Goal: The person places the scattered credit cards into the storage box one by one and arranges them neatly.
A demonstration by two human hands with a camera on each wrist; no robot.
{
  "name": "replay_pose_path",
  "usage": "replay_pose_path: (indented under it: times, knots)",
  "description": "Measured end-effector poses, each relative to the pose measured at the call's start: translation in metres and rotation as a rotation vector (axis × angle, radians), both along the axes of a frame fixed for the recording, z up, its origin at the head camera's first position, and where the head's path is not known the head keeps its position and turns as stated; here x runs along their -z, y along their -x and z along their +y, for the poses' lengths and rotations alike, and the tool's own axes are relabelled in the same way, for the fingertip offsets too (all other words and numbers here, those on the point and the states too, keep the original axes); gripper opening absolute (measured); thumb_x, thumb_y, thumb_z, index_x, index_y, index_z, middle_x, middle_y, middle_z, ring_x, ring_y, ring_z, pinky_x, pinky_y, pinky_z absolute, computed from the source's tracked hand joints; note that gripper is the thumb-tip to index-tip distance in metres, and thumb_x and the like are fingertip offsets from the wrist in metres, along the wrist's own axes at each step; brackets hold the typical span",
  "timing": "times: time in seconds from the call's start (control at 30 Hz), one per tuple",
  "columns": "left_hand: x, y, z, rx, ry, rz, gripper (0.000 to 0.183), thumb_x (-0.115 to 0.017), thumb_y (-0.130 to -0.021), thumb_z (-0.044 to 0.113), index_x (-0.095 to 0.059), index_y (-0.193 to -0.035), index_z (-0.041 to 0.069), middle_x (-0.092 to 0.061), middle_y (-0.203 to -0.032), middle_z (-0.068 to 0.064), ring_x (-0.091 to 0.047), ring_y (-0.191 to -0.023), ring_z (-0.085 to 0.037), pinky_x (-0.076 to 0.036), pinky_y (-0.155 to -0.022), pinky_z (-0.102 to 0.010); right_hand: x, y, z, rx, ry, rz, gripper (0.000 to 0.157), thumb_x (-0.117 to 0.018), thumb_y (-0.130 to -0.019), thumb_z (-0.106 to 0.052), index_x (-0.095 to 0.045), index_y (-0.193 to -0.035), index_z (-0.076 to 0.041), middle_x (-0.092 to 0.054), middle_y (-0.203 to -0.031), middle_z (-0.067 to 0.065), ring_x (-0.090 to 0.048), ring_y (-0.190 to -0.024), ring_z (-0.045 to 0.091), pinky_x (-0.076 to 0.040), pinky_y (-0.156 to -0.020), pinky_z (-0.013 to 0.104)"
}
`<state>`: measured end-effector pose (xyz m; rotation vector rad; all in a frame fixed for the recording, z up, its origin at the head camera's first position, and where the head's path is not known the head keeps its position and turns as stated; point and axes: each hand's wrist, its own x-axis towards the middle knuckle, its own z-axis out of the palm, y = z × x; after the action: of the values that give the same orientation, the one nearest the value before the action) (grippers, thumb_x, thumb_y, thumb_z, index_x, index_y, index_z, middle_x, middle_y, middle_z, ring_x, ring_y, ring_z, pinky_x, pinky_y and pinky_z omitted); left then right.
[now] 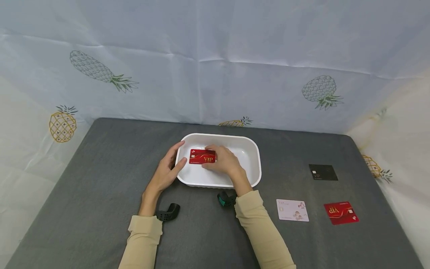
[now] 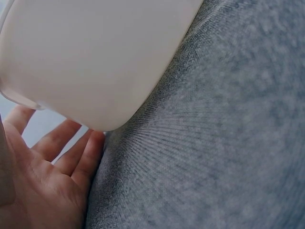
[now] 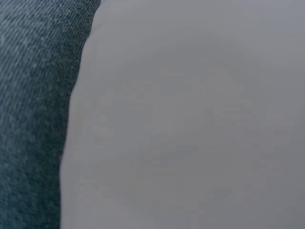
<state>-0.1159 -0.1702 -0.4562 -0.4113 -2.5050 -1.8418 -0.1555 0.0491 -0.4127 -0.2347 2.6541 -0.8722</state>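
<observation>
A white plastic tub [image 1: 218, 181] stands on the grey table. My left hand [image 1: 167, 167] rests against its left end, thumb and fingers spread along the rim. In the left wrist view the fingers of that hand [image 2: 57, 167] touch the outside wall of the tub [image 2: 95, 52], nearly straight. Inside the tub, my right hand [image 1: 224, 161] pinches the right end of a red VIP card [image 1: 198, 157] with gold lettering. The right wrist view shows only the pale tub wall [image 3: 181, 114] beside grey cloth; the hand is hidden there.
To the right of the tub lie a black VIP card [image 1: 323, 172], a pale pink VIP card [image 1: 292, 210] and another red VIP card [image 1: 341, 213]. A pineapple-print curtain [image 1: 215, 89] hangs behind the table [image 1: 114, 179]. Dark wristbands [image 1: 169, 213] sit at both wrists.
</observation>
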Motion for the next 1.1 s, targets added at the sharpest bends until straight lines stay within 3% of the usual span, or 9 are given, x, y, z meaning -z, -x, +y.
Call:
replay_pose_path:
  times: [0.23,0.37,0.53,1.1]
  knots:
    - [0.0,0.0,0.001,-0.001,-0.002,0.001,0.06,-0.058,-0.101,0.014,-0.037,-0.157,0.012,-0.039,-0.161,-0.021,-0.042,-0.146,-0.042,-0.034,-0.116,-0.064,-0.001,-0.001,0.002,0.005,0.0,0.002,0.063,-0.082,-0.086,-0.03,-0.058,-0.144,-0.02,-0.064,-0.136,0.009,-0.058,-0.122,0.026,-0.047,-0.105,0.05]
    - [0.0,0.0,0.002,0.0,0.0,0.005,0.061,-0.058,-0.1,0.013,-0.037,-0.157,0.011,-0.039,-0.161,-0.021,-0.042,-0.147,-0.043,-0.034,-0.116,-0.064,-0.003,-0.001,0.005,0.012,-0.007,-0.006,0.063,-0.082,-0.086,-0.032,-0.059,-0.144,-0.022,-0.066,-0.111,0.009,-0.057,-0.1,0.021,-0.048,-0.084,0.039]
    - [0.002,0.001,0.001,-0.006,-0.005,0.005,0.06,-0.058,-0.1,0.012,-0.037,-0.157,0.012,-0.039,-0.161,-0.02,-0.041,-0.147,-0.042,-0.033,-0.116,-0.064,-0.005,-0.001,0.008,0.001,-0.003,-0.005,0.062,-0.082,-0.086,-0.033,-0.059,-0.143,-0.024,-0.058,-0.09,0.006,-0.051,-0.079,0.017,-0.037,-0.067,0.03]
    - [0.002,0.0,0.001,-0.012,0.005,0.003,0.06,-0.058,-0.101,0.013,-0.037,-0.157,0.013,-0.039,-0.161,-0.02,-0.042,-0.147,-0.043,-0.034,-0.115,-0.065,-0.015,-0.014,0.019,-0.122,0.091,0.101,0.063,-0.084,-0.085,-0.029,-0.06,-0.142,-0.015,-0.063,-0.093,0.012,-0.049,-0.076,0.016,-0.038,-0.067,0.027]
